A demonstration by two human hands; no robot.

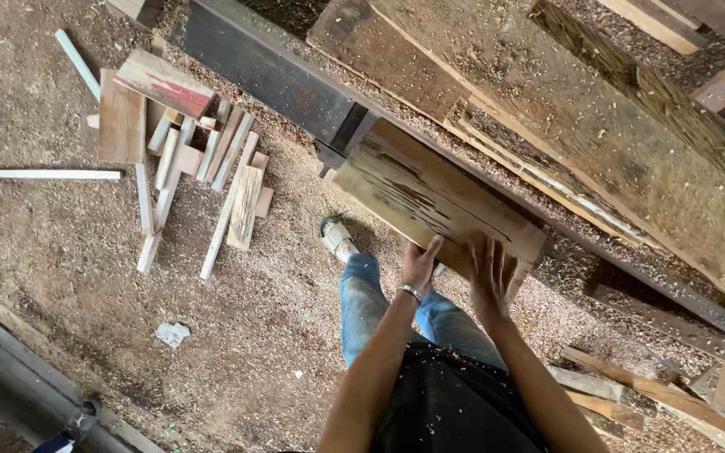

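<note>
Pushing the cracked board (430,197) along the bench's near edge: left hand (419,264) grips its end, right hand (490,273) apparently spread flat; keep pressure even.

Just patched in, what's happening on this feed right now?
A person stands on a sawdust-covered floor in a woodshop, both hands on a short, thick wooden board with cracked grain. The left hand grips its near edge and the right hand lies flat on its near end. The board rests on a dark metal rail beside long rough planks. A pile of offcut strips lies on the floor to the left.
</note>
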